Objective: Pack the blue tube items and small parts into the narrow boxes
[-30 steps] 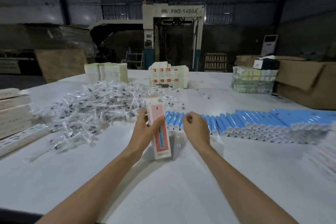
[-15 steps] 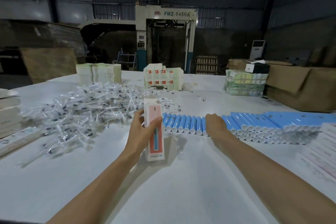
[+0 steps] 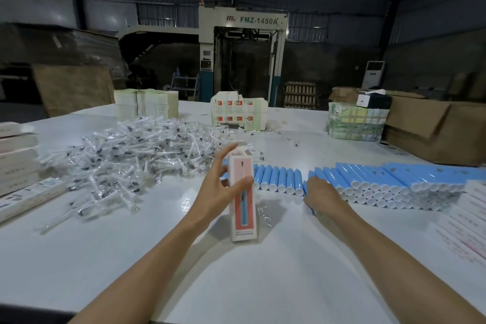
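Now the left hand [image 3: 215,192] grips a box [image 3: 243,205] upright at mid-counter [image 3: 263,271], thumb across its front, fingers behind, top flap open. The right hand [image 3: 324,196] sits on the row of tubes [image 3: 278,179] just right of the box, fingers curled round one tube [image 3: 306,189]. Bagged parts [image 3: 126,158] lie heaped to the left of the box.

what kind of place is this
Probably a factory packing floor. A large machine marked FMZ-1450A stands at the back, and the white table carries rows of blue tubes, a heap of wrapped small parts and stacks of flat cartons; the left hand holds a narrow box.
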Action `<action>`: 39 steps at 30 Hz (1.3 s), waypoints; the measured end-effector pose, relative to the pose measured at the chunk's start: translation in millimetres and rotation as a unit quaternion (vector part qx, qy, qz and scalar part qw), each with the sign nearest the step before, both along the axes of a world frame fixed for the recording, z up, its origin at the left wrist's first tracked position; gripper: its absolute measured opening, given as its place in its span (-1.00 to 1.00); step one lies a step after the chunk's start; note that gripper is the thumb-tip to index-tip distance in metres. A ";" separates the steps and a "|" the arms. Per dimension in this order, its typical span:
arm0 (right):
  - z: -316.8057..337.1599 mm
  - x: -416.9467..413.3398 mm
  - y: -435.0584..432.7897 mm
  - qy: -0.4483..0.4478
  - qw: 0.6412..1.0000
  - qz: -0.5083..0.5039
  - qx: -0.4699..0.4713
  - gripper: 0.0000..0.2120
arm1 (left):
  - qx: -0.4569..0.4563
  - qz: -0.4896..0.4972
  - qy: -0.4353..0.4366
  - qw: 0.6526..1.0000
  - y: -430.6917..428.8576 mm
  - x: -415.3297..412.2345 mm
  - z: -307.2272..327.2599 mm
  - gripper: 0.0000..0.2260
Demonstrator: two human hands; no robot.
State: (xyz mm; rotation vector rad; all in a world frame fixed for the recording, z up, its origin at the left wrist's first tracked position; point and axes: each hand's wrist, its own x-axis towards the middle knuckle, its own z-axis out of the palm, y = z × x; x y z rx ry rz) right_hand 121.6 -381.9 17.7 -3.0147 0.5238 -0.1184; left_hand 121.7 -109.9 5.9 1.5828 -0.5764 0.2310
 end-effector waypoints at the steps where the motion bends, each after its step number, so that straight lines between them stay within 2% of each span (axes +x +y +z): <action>1: -2.6 -2.3 0.2 -0.012 1.000 -0.003 0.010 -0.87 | 0.013 -0.003 -0.007 1.000 -0.3 -0.1 -0.6 -0.27; 3: -0.8 -8.6 -0.5 -0.026 0.999 -0.006 0.040 -0.84 | 0.026 -0.003 -0.011 1.000 -0.2 -0.6 0.0 -0.34; 5: 6.8 -17.4 -8.3 -0.028 0.998 -0.007 0.062 -0.97 | 0.027 -0.004 -0.004 1.000 -0.2 0.2 0.0 -0.35; 6: 12.2 -20.3 -14.4 -0.040 0.996 -0.008 0.076 -0.87 | 0.025 -0.003 0.000 1.000 -0.2 0.7 -0.3 -0.34; 7: 18.5 -23.1 -19.5 -0.060 0.994 -0.004 0.096 -0.83 | 0.024 -0.002 0.002 1.000 -0.6 1.1 -0.5 -0.33; 9: 34.3 -30.6 -20.8 -0.133 0.972 0.025 0.190 -0.87 | 0.026 -0.002 0.005 1.000 -2.3 -0.1 0.8 -0.30; 10: 43.9 -32.8 -16.4 -0.180 0.946 0.053 0.264 -0.84 | 0.028 -0.002 0.007 1.000 -3.7 -1.3 2.0 -0.27; 11: 52.2 -35.7 -9.4 -0.227 0.905 0.090 0.349 -0.84 | 0.029 -0.004 0.008 1.000 -5.4 -2.3 3.5 -0.26; 13: 70.3 -41.6 12.6 -0.283 0.794 0.169 0.511 -0.81 | 0.033 -0.007 0.009 0.999 -9.3 -4.2 5.9 -0.26; 15: 83.4 -43.3 35.5 -0.304 0.693 0.231 0.611 -0.74 | 0.043 -0.013 0.005 0.999 -12.4 -6.9 7.6 -0.26; 16: 88.1 -42.0 46.3 -0.312 0.661 0.251 0.635 -0.71 | 0.052 -0.019 0.000 0.998 -13.9 -8.1 9.3 -0.26; 18: 92.4 -38.2 66.5 -0.325 0.639 0.280 0.638 -0.68 | 0.075 -0.035 -0.011 0.997 -17.5 -10.5 14.0 -0.26; 23: 85.6 -26.1 90.1 -0.348 0.684 0.270 0.581 -0.71 | 0.113 -0.072 -0.028 0.991 -30.5 -6.2 24.4 -0.30; 27: 75.9 -19.4 76.5 -0.374 0.738 0.240 0.507 -0.74 | 0.084 -0.068 -0.016 0.994 -31.8 -4.8 19.0 -0.31; 29: 69.7 -18.7 65.8 -0.368 0.753 0.217 0.500 -0.72 | 0.069 -0.062 -0.011 0.996 -29.6 -3.8 15.0 -0.31; 34: 71.1 -20.2 45.3 -0.321 0.772 0.210 0.507 -0.79 | 0.074 -0.070 -0.014 0.995 -32.6 -5.9 12.8 -0.29; 39: 82.2 -22.5 41.8 -0.210 0.841 0.261 0.424 -0.91 | 0.086 -0.060 -0.032 0.994 -35.5 -11.0 15.9 -0.30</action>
